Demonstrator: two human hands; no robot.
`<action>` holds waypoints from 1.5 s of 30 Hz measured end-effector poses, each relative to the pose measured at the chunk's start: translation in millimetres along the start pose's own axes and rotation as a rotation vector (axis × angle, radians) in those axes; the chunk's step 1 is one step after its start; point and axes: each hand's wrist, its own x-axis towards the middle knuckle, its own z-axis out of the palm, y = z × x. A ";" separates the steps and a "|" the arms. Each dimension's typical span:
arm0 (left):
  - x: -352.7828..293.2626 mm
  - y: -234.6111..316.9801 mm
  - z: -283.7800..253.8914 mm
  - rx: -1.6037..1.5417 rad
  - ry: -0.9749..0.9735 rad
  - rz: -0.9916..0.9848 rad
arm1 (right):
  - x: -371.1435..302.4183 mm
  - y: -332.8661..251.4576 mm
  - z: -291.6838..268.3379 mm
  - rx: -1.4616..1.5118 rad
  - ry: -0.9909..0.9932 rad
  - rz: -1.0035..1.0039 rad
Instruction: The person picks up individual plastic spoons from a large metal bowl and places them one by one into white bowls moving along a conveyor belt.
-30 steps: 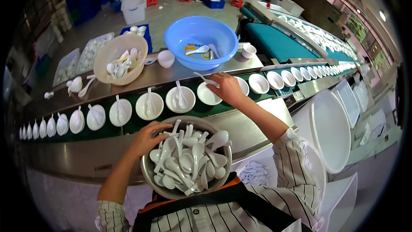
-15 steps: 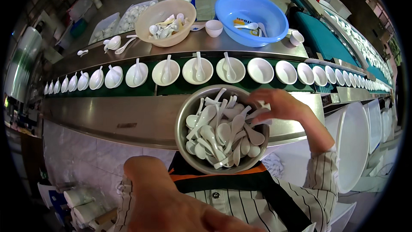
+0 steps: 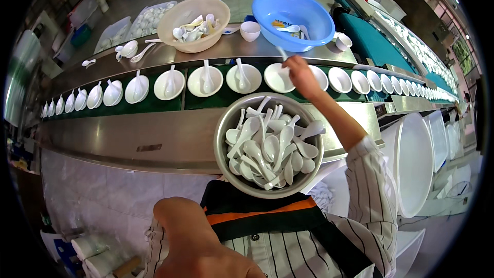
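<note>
My right hand (image 3: 303,75) is pinched on a white soup spoon (image 3: 282,54), held by its handle end over the belt. Just under it is a white bowl (image 3: 278,78) with no spoon visible in it. To its left, several white bowls (image 3: 205,81) each have one spoon resting inside, handle toward the far rim. A steel basin (image 3: 220,146) full of loose white spoons (image 3: 267,146) stands at the near edge of the counter, in front of my body. My left hand (image 3: 206,260) is low at the bottom edge; its fingers are cut off from view.
Across the green belt (image 3: 177,104) stand a beige basin (image 3: 167,33) with spoons and a blue basin (image 3: 329,25) with a few spoons. A small white cup (image 3: 250,31) sits between them. Spoonless bowls (image 3: 339,81) line the belt to the right. A large white tub (image 3: 414,164) is at right.
My right hand has gone from the basin's right side forward over the belt, now with a spoon in it. Bowls on the belt have shifted left. My left hand has dropped lower.
</note>
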 end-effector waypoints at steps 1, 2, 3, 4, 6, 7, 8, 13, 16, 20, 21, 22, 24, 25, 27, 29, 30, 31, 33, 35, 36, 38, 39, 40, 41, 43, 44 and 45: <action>5.5 -5.2 -6.0 -0.010 -0.006 -0.009 | -6.9 13.1 20.9 -0.016 -0.073 -0.083; 11.3 -9.8 -11.4 -0.020 -0.012 -0.017 | -11.1 17.1 30.1 -0.026 -0.160 -0.119; 30.0 -27.2 -27.0 0.176 -0.262 0.536 | -9.0 10.5 38.3 -0.030 -0.248 -0.174; 27.3 -26.0 -28.1 0.299 -0.393 0.803 | -6.4 -4.5 31.5 -0.022 -0.251 -0.184; 0.2 -7.6 -12.8 0.162 -0.240 0.530 | -6.9 -25.9 -5.7 0.157 -0.257 0.069; -5.5 -3.9 -9.0 0.082 -0.112 0.251 | -6.6 -31.1 -22.4 0.177 -0.225 0.043; -11.1 0.3 -5.6 -0.033 0.040 -0.019 | -6.0 -43.2 -38.3 0.373 -0.282 0.137; -3.2 -4.1 -15.5 -0.080 -0.110 0.009 | -34.4 -117.7 -73.9 0.061 -0.729 -0.275; -6.2 -7.2 -27.1 -0.046 -0.178 0.043 | -36.5 -102.3 -79.4 0.057 -0.762 -0.274; -15.2 3.5 -50.0 0.497 -0.030 -0.444 | -2.3 -65.6 -102.2 0.171 -0.414 0.007; -18.6 -12.6 -72.0 0.627 0.044 -0.494 | 2.4 -51.2 -101.0 0.245 -0.363 0.226; -22.3 -26.8 -89.2 0.758 0.125 -0.551 | 4.8 -31.2 -85.9 0.309 -0.355 0.431; -44.2 -66.2 -125.0 1.244 0.157 -0.818 | -1.6 12.8 -28.2 0.491 -0.314 0.704; -59.9 -85.9 -145.8 1.483 0.047 -0.827 | -5.2 26.1 0.0 0.598 -0.283 0.776; -86.8 -112.2 -167.6 1.553 -0.035 -0.882 | -5.9 25.5 35.1 0.640 -0.293 0.750; -91.9 -114.0 -171.9 1.623 -0.122 -0.958 | -2.3 17.8 33.5 0.703 -0.324 0.746; -92.5 -109.7 -172.4 1.606 -0.125 -0.992 | 3.2 2.7 16.1 0.634 -0.361 0.649; -91.7 -106.3 -171.2 1.588 -0.125 -1.022 | 7.7 -13.0 -7.0 0.562 -0.396 0.550; -84.1 -100.1 -168.8 1.530 -0.094 -1.068 | -2.1 -42.5 -65.2 0.552 -0.588 0.282; -78.9 -98.9 -170.8 1.439 -0.124 -1.046 | -33.7 -51.7 -97.3 0.425 -0.753 0.010; -78.0 -97.7 -172.1 1.411 -0.133 -1.027 | -45.3 -56.7 -106.8 0.318 -0.822 0.035; -69.9 -91.9 -174.3 1.361 -0.130 -1.012 | -50.8 -67.3 -124.4 0.240 -0.940 0.223; -62.4 -89.3 -174.3 1.312 -0.138 -0.993 | -49.9 -67.8 -136.8 0.232 -0.946 0.232; -55.3 -85.0 -176.7 1.320 -0.110 -1.033 | -45.4 -63.4 -144.0 0.251 -0.832 0.235; -48.8 -80.4 -187.0 1.291 -0.111 -1.041 | -40.8 -55.4 -147.6 0.271 -0.719 0.237; -39.0 -68.9 -211.5 1.188 0.147 -1.072 | -30.8 -33.1 -145.1 0.401 -0.454 0.418; -35.4 -69.0 -227.8 1.196 0.304 -1.058 | -27.3 -12.5 -131.0 0.422 -0.311 0.368; -29.9 -69.0 -249.0 1.282 0.268 -0.962 | -24.7 5.2 -112.7 0.454 -0.214 0.395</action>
